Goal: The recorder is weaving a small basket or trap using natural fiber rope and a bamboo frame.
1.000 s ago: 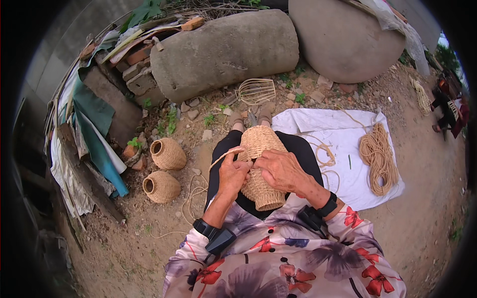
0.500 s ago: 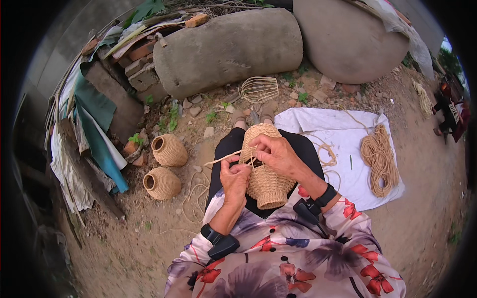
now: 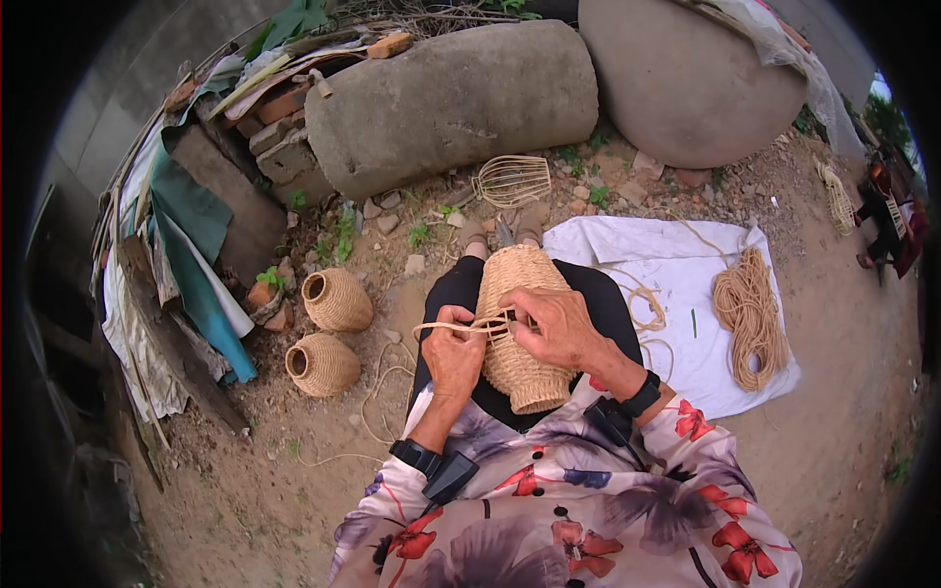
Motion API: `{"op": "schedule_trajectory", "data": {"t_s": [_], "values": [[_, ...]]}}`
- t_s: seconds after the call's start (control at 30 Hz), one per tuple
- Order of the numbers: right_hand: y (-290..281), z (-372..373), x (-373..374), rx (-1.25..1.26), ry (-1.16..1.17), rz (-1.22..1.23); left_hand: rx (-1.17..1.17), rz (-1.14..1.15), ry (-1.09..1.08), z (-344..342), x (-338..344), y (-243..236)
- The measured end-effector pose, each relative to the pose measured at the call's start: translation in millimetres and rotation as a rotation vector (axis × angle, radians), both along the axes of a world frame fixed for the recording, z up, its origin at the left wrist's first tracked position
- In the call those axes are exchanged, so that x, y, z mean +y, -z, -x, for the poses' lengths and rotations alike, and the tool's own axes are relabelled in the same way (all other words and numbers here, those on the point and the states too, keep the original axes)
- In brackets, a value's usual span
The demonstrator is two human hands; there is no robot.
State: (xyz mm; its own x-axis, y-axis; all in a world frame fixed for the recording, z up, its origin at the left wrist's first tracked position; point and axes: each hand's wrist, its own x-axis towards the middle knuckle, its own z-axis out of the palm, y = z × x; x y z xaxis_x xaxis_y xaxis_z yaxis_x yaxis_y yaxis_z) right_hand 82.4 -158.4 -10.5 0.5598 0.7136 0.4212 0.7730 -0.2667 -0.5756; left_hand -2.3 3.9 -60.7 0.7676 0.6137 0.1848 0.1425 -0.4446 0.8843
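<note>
Weaving cord across an unfilled gap in the wall appears, on inspection, to be the step in hand. The tan basket [image 3: 534, 372] lies lengthwise on the dark trousers [image 3: 606, 304] of the seated person, its rim toward the torso; bare ribs show at the gap in its left side, between two woven stretches. The left grip [image 3: 455, 359] is closed on the cord [image 3: 438, 326] just beside that gap, a length of it jutting out to the left. The right grip [image 3: 561, 328] bends its fingers over the gap; whether its fingertips pinch the cord or a rib cannot be told. In this assessment, the next move calls for passing the cord around a rib and drawing it snug against the finished rows, with the basket kept from rolling; slack would leave the weave loose. Also noted: two woven pots on the ground at left, a bare rib frame [image 3: 512, 182] beyond the feet, and a cord coil [image 3: 750, 323] on the white sheet [image 3: 608, 240] at right.
</note>
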Motion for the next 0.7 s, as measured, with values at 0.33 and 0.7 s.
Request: {"op": "schedule_trajectory", "data": {"t_s": [0.33, 0.7], "values": [[13.1, 8.6, -32.0, 0.293, 0.249, -0.132, 0.178, 0.779, 0.407, 2.2, 38.3, -35.2], [16.9, 12.5, -31.0, 0.259, 0.223, -0.144, 0.312, -0.335, 0.295, -23.8, -7.9, -45.3]]}}
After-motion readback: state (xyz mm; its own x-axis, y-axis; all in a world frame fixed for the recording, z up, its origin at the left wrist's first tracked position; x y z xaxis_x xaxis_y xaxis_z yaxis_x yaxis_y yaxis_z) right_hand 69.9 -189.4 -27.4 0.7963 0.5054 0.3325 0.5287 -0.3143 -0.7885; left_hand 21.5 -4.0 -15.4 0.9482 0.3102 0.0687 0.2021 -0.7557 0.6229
